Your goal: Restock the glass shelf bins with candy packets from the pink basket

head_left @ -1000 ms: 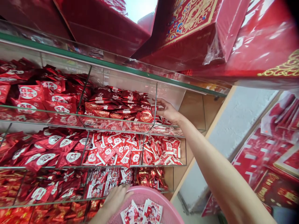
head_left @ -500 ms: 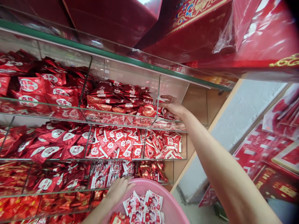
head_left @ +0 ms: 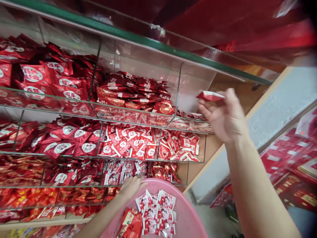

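Observation:
My right hand [head_left: 224, 117], raised before the right end of the upper glass shelf, pinches a small red and white candy packet [head_left: 211, 96] between thumb and fingers. At the lower middle, my left hand [head_left: 132, 187] is closed over the rim of a pink plastic basket [head_left: 189, 211]; its fingertips are partly hidden. Inside the basket lie several white and red packets [head_left: 158, 210] with printed figures. Beside them is a bundle of red packets [head_left: 131, 223]. Behind my right hand, more small packets [head_left: 194, 115] sit low in the shelf's end compartment.
Glass shelves with upright dividers [head_left: 178, 89] hold heaps of red packets [head_left: 34, 76] on the left. A green-edged glass shelf [head_left: 148, 46] runs overhead, with red boxes above it. A wooden side panel [head_left: 223, 155] closes the right end. Red goods [head_left: 292, 155] hang at far right.
My right hand has come up and out of the end compartment, towards me and to the right, with a packet in its fingers. My left hand still grips the basket. The view has shifted.

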The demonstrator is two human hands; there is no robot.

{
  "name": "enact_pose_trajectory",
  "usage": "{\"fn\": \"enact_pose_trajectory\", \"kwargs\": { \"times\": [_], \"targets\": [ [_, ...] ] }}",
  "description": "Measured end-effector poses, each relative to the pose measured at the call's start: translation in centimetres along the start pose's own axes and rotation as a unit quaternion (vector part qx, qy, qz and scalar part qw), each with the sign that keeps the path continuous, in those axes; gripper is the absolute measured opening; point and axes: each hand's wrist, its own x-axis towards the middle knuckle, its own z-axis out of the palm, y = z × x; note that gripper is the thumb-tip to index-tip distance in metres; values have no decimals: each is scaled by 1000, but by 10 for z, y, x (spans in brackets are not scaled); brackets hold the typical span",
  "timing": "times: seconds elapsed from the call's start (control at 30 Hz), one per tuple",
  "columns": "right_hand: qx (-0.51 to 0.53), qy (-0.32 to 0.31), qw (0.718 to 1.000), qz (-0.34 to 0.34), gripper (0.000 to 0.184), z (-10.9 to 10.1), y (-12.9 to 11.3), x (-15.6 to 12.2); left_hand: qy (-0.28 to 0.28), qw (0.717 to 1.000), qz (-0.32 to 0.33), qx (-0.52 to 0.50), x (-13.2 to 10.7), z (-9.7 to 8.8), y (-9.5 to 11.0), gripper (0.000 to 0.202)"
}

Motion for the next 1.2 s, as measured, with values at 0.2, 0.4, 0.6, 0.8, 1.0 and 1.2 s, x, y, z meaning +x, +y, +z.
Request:
{"fn": "enact_pose_trajectory", "kwargs": {
  "times": [0.2, 0.4, 0.6, 0.8, 1.0, 1.2],
  "targets": [
    [-68, -41, 995, 52, 13, -11, 15, -105, 2, 1000, 2, 15, 2, 2, 0, 52],
    [-149, -237, 913, 296, 22, -7, 110, -190, 8, 1000, 21, 3, 2, 3, -1, 48],
    [-189, -255, 897, 306, 23, -16, 160, -222, 5, 1000, 12, 15, 3, 8, -4, 45],
    [-202, -271, 888, 312, 40, -23, 187, -236, 13, 999, 23, 19, 3, 7, -4, 48],
    [-108, -179, 899, 384, 36, -25, 205, -248, 3, 1000, 16, 23, 4, 7, -4, 48],
    [-5, -115, 881, 459, 30, -23, 194, -247, -4, 1000, 5, 18, 3, 5, -1, 48]
  ]
}}
